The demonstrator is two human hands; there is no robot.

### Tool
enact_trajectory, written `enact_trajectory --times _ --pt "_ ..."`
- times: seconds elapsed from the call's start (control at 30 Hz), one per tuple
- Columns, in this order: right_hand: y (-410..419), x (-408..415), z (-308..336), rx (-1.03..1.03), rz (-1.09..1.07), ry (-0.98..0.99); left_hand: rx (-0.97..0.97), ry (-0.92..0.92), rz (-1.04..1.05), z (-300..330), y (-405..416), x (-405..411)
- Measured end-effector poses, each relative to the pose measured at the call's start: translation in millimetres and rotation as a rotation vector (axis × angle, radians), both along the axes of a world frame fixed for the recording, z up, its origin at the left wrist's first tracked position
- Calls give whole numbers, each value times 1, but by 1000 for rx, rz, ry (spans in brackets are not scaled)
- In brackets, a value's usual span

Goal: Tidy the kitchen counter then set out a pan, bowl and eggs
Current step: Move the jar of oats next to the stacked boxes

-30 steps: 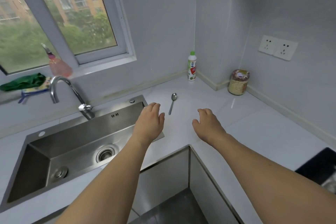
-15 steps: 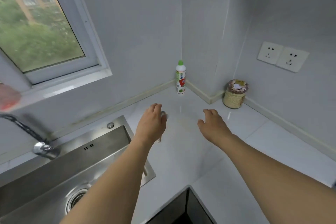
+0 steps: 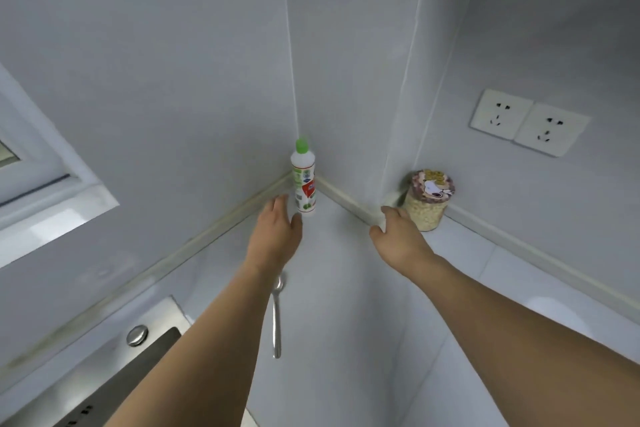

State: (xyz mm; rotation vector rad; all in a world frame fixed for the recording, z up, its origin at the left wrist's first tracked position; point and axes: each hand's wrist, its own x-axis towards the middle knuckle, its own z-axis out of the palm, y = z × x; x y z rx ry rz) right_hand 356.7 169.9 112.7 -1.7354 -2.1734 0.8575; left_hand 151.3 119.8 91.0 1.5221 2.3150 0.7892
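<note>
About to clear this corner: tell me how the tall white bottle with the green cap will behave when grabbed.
The tall white bottle with the green cap stands upright, narrow for its height, so a sideways nudge may tip it. It looks like plastic, so probably unbreakable. Its glossy label could be slippery.

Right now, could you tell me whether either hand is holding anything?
Nothing is held: the left hand is open near the bottle, the right hand open near the jar.

No words or numbers can be read. The bottle in the tabletop's back corner carries a red and green label, its print too blurred; the jar lid shows only a cartoon picture.
</note>
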Motion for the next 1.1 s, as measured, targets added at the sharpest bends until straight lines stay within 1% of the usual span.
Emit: enact_trajectory --times 0.17,0.27,0.37,0.53,0.6,0.67,0.73,0.77,0.83,0.93,1.03,1.1 --pt "31 33 -7 -25 -160 -6 -8 -52 -180 -12 48 39" --pt "52 64 -14 -54 -292 24 -13 -52 -314 -17 79 67" --pt "73 89 -25 -67 -379 54 -32 -79 -411 -23 110 90" --pt "112 118 -65 -152 -450 130 -92 -216 -498 -51 162 121" --pt "130 126 -85 -215 -471 210 -99 -276 -516 -67 181 129" --pt "150 132 -104 -252 -461 308 -103 -341 -547 -86 203 135" --pt "162 133 -113 -267 -416 358 -90 -434 -569 -98 215 135" --pt "173 137 -131 -267 -384 364 -85 -504 -573 -118 227 139" --pt "184 140 -142 -227 -300 350 -96 -586 -581 -131 239 142" --pt "196 143 -154 -182 -207 360 -148 -621 -624 -147 257 143" --pt "207 145 -163 -185 -137 395 -185 -656 -704 -153 270 145" --pt "209 142 -163 -155 -122 379 -188 -693 -698 -152 272 146"
